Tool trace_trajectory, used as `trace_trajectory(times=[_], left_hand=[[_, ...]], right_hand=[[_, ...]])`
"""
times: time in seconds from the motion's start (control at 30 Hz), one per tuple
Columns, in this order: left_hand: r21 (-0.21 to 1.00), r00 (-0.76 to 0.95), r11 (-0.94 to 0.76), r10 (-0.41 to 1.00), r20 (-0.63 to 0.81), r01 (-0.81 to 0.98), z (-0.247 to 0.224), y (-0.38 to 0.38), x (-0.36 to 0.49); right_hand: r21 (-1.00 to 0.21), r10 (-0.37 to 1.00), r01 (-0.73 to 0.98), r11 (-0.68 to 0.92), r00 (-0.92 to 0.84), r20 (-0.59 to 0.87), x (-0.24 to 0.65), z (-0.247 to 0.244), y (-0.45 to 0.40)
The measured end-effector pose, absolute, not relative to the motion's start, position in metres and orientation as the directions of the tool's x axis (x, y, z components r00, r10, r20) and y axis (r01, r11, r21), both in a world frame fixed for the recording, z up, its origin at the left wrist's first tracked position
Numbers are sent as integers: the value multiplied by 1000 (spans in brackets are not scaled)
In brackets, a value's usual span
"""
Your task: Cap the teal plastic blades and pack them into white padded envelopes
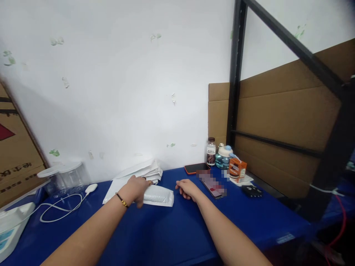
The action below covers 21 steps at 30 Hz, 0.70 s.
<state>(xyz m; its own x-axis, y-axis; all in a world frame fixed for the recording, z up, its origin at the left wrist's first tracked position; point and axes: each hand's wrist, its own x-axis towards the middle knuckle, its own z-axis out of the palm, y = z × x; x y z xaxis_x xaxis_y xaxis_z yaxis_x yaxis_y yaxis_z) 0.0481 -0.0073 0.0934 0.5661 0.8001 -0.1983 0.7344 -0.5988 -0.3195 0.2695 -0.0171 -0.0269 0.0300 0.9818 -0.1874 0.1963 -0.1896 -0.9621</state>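
My left hand, with a bracelet at the wrist and a ring, lies over the left end of a padded white mailer, its fingers partly hidden behind the hand. Behind it a stack of white mailers rests on the blue table against the wall. To the right of the padded mailer is my right hand, its fingers curled above the table and apart from the mailer; what they may hold is too small to make out.
Two phones, a brown-capped bottle, a blue-green bottle, an orange box and a black object are at the right. Clear containers, a white cable and a white device are at the left. A black frame rises at right.
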Motion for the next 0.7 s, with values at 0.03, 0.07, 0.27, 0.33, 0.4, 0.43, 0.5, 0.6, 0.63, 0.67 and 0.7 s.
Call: trace_trajectory(times=[0.03, 0.07, 0.27, 0.33, 0.4, 0.43, 0.5, 0.6, 0.63, 0.67, 0.7], left_hand=[[-329, 558, -593, 805, -202, 735, 95, -9, 50], [-334, 550, -586, 810, -203, 739, 96, -11, 51], [-374, 528, -567, 823, -209, 734, 97, -12, 50], [-381, 533, -566, 822, -200, 731, 98, -9, 46], [-380, 530, -560, 826, -191, 736, 99, -6, 41], [-379, 526, -555, 830, -185, 741, 100, -5, 38], [-375, 512, -533, 843, -162, 759, 102, -3, 31], [-341, 488, -492, 866, -104, 801, 108, -2, 22], [-328, 480, -480, 873, -88, 814, 110, -2, 19], [-316, 471, -471, 878, -79, 824, 113, -2, 15], [-307, 460, -459, 885, -72, 834, 116, -3, 12]], right_hand=[[-961, 984, 212, -180, 39, -176, 271, -28, -16], [-958, 985, 229, -171, 50, -164, 272, -29, -15], [-939, 988, 314, -143, 102, -117, 273, -34, -12], [-931, 988, 333, -147, 104, -119, 273, -35, -12], [-926, 988, 349, -147, 98, -120, 273, -35, -12], [-923, 988, 355, -145, 93, -120, 273, -35, -12], [-920, 990, 367, -140, 81, -118, 272, -34, -13], [-915, 991, 382, -130, 62, -115, 273, -33, -15], [-913, 992, 387, -127, 58, -113, 273, -33, -15], [-911, 992, 393, -124, 54, -111, 273, -34, -16], [-908, 993, 400, -121, 52, -109, 274, -34, -16]])
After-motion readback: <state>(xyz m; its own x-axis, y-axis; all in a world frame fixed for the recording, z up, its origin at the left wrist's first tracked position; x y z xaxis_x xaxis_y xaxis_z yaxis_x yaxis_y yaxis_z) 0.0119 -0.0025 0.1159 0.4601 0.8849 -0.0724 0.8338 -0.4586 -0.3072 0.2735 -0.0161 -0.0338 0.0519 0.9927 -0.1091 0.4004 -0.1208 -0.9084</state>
